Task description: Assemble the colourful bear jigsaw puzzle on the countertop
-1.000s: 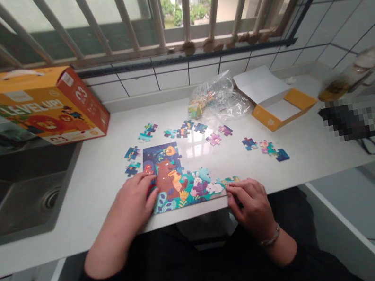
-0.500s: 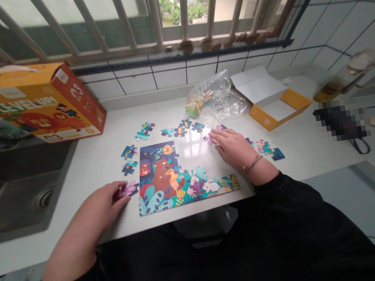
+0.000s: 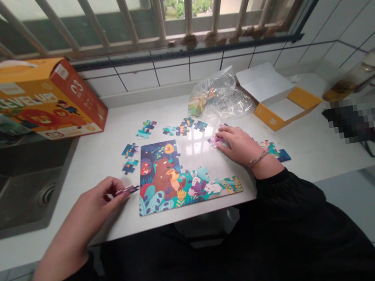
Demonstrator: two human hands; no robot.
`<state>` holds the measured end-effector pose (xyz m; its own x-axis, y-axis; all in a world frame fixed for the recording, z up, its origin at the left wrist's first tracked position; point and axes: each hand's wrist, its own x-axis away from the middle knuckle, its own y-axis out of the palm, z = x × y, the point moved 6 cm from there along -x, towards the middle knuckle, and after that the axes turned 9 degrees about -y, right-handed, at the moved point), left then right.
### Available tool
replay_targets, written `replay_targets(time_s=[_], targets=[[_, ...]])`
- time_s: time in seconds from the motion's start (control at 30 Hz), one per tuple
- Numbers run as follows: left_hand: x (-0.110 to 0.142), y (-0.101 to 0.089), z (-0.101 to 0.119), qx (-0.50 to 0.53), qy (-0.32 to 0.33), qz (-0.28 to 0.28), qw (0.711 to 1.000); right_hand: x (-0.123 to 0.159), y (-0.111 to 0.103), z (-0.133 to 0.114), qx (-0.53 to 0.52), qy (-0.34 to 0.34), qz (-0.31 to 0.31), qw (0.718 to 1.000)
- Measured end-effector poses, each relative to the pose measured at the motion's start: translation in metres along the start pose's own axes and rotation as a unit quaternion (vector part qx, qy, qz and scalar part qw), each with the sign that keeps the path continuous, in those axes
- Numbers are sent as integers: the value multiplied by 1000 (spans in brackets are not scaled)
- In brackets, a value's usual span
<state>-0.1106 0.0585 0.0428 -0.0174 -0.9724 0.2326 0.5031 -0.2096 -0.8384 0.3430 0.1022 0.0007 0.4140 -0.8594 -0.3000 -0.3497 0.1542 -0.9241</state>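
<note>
A partly joined jigsaw puzzle [image 3: 166, 182] with a bear and rabbits lies near the counter's front edge. To its left, my left hand [image 3: 105, 197] pinches a purple puzzle piece [image 3: 127, 190], seen nearly edge-on and tilted off the counter. My right hand [image 3: 238, 144] reaches over the counter right of the puzzle, its fingertips on a pink puzzle piece [image 3: 215, 141]; whether they grip it is hard to see. Loose pieces lie around: a dark blue pair [image 3: 129, 158] at the left, a teal group [image 3: 147, 129] behind, and several more [image 3: 185, 126] at the back middle.
A large orange box [image 3: 40, 102] stands at the back left beside the sink [image 3: 11, 203]. A clear plastic bag [image 3: 219, 94] and an open yellow box [image 3: 275, 106] sit at the back right. Farther right are a bottle [image 3: 359, 71] and a blurred dark item [image 3: 350, 123].
My left hand has left the puzzle's edge, picked up the purple piece and tilted it. My right hand has moved from the puzzle's right end back to the pink piece.
</note>
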Motion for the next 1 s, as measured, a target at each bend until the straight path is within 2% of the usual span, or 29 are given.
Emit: replay_targets(time_s=[0.1,0.17,0.27,0.37,0.43,0.5,0.6,0.67,1.0], targets=[[4,3,19,36,43,15,998,0,1,-1,-6,-1,-4,1000],[8,13,35,67,68,5,995,-1,0,-2,-9,0,-2,1000],[14,42,67,98,115,-46,987,0,-3,-5,-13,0,8,1000],[18,74,97,116,145,-71,980,2,-4,-10,-17,1,7,1000],[19,91,112,118,168,-63,977,6,-4,-14,-18,0,-2,1000],[18,104,123,111,210,-28,971,11,-4,-19,-20,0,0,1000],[18,114,131,81,276,33,957,20,-5,-27,-25,4,14,1000],[18,118,132,67,301,52,950,27,-6,-30,-26,11,22,999],[20,119,135,54,295,49,953,34,-9,-35,20,53,15,998]])
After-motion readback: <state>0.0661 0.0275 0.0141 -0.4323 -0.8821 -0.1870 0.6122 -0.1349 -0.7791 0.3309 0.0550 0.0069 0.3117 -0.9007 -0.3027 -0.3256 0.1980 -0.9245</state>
